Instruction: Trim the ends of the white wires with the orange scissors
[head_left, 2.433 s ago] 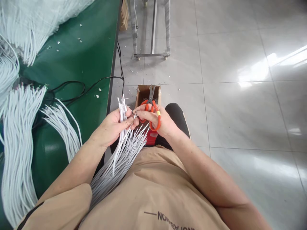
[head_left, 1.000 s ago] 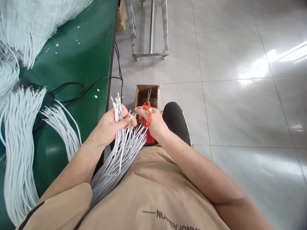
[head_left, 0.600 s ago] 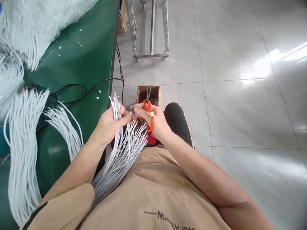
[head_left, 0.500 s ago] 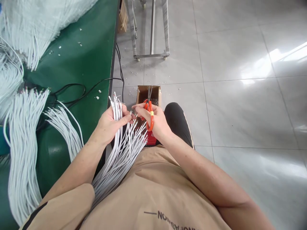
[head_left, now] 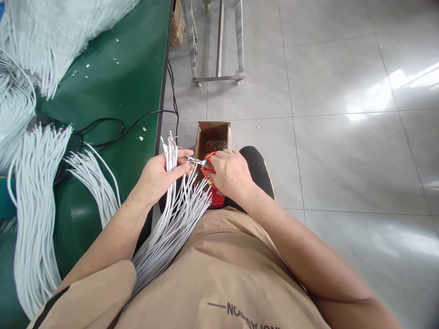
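Observation:
My left hand (head_left: 156, 177) grips a bundle of thin white cables (head_left: 173, 210) that runs from my lap up past the fingers, with the cut ends sticking out above the hand. My right hand (head_left: 230, 173) holds orange-handled scissors (head_left: 200, 162) turned sideways. Their metal blades point left and meet the cables at my left thumb. Whether the blades are apart is too small to tell. An open cardboard box (head_left: 213, 135) with dark scraps inside sits on the floor just beyond both hands.
A green workbench (head_left: 116, 82) at left carries heaps of white cables (head_left: 32, 192) and black cords (head_left: 103, 125). A metal wheeled frame (head_left: 217, 50) stands on the grey tiled floor ahead. Small white offcuts litter the bench and floor.
My right hand has rolled over, swinging the scissors from pointing forward over the box to pointing left at the cable ends. The left hand keeps its grip on the bundle.

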The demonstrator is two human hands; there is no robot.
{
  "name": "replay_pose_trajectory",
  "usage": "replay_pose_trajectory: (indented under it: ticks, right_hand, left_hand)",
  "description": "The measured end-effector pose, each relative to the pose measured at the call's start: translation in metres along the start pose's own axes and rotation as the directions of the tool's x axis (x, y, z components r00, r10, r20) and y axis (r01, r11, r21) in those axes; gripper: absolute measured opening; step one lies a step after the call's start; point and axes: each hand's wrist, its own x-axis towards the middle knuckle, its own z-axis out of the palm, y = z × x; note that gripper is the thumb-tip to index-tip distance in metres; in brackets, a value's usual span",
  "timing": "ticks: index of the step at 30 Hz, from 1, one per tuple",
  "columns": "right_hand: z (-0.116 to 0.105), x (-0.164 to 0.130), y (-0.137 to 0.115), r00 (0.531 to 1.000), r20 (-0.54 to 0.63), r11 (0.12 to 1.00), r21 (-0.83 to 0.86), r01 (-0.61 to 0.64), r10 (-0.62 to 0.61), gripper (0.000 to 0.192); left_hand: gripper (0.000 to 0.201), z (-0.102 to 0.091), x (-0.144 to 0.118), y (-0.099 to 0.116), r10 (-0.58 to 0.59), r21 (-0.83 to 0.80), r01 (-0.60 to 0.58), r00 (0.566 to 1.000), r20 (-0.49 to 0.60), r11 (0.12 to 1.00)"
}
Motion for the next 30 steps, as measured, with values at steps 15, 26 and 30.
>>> replay_pose_trajectory:
  ticks: [15,26,30]
  right_hand:
    - [-0.007,0.009,-0.004,0.924,0.263,0.408,0.839,-0.361,0.277,0.029]
    - [-0.002,0.011,-0.020,0.845,0.073,0.174,0.966,-0.192,0.530,0.020]
    - [-0.011,0.017,-0.016,0.830,-0.115,0.384,0.915,-0.125,0.545,0.022]
  left_hand:
    - [0.041,-0.001,0.000,-0.002,0.000,-0.139,0.005,0.999,0.041,0.990]
    - [0.047,-0.003,0.000,0.001,-0.078,-0.165,0.099,0.989,0.127,0.981]
    - [0.043,-0.005,0.000,0.001,-0.116,-0.139,0.130,0.987,0.107,0.982]
